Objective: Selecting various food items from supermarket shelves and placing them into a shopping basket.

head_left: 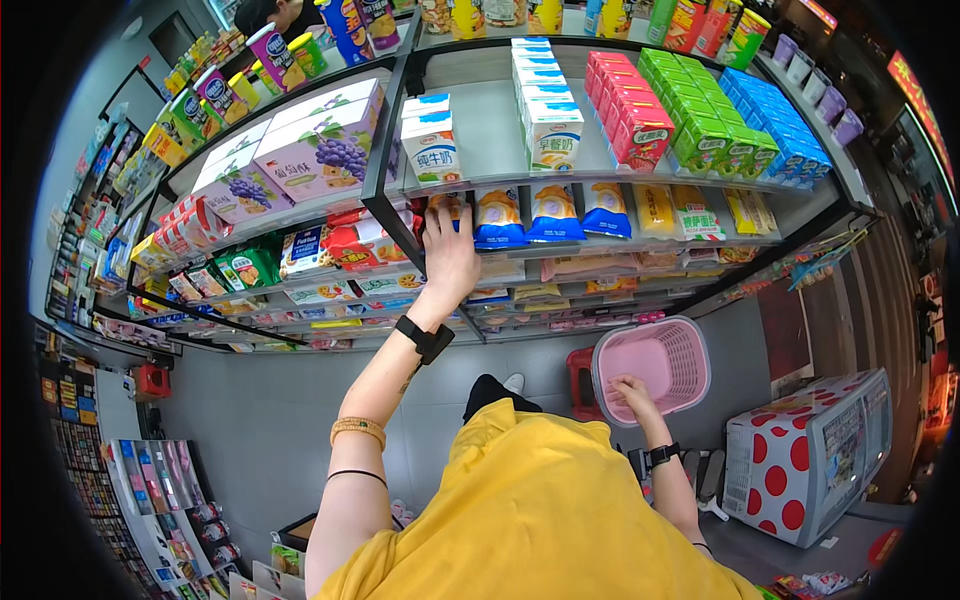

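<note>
The snack bag (446, 207) sits on the shelving rack (482, 115), forward-left of the pink basket (682, 368). The left hand (448, 252), arm outstretched, covers it, fingers forward; whether they grip, I cannot tell. The right hand (634, 393) hangs over the basket's left side, fingers loosely bent, slightly parted. Grey floor (270, 420) spreads left of the basket; a red-dotted freezer (772, 462) stands to its near right.
</note>
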`<state>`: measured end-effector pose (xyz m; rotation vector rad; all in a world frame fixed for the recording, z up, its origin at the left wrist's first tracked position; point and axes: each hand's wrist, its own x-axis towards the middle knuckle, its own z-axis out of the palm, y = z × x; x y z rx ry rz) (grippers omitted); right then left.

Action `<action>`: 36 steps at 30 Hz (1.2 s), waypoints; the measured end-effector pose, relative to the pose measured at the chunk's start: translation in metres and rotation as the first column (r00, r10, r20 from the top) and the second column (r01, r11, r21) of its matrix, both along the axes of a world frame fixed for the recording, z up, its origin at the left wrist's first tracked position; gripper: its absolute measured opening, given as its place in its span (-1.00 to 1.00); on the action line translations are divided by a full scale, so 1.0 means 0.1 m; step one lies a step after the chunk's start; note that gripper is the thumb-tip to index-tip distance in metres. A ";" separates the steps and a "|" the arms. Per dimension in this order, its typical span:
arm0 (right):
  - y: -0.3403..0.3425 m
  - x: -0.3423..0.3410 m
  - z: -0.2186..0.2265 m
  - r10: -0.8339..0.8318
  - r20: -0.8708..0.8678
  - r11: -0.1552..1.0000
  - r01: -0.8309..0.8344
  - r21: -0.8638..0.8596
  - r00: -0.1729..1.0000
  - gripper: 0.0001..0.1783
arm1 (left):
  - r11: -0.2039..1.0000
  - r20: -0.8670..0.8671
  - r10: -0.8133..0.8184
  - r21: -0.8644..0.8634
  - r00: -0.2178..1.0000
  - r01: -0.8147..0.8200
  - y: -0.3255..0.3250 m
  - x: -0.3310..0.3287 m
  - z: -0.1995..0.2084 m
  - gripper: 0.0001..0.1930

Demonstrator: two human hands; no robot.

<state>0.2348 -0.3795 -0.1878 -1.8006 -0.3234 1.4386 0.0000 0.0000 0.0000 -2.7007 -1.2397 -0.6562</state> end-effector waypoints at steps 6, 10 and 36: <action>-0.03 0.02 0.18 -0.044 0.013 0.997 0.043 0.059 0.999 -0.73 | 0.998 0.046 0.023 -0.060 0.999 -0.020 -0.04 0.06 0.00 -0.22; 0.03 0.01 0.22 -0.072 -0.017 0.988 0.073 0.139 0.997 -0.73 | 0.995 0.033 0.083 -0.056 0.996 -0.081 0.08 0.08 -0.08 -0.24; 1.02 -0.55 1.59 0.344 -0.084 0.754 -0.222 0.619 0.935 -0.30 | 0.907 0.015 -0.414 -0.073 0.910 0.414 -1.41 0.06 0.67 -0.34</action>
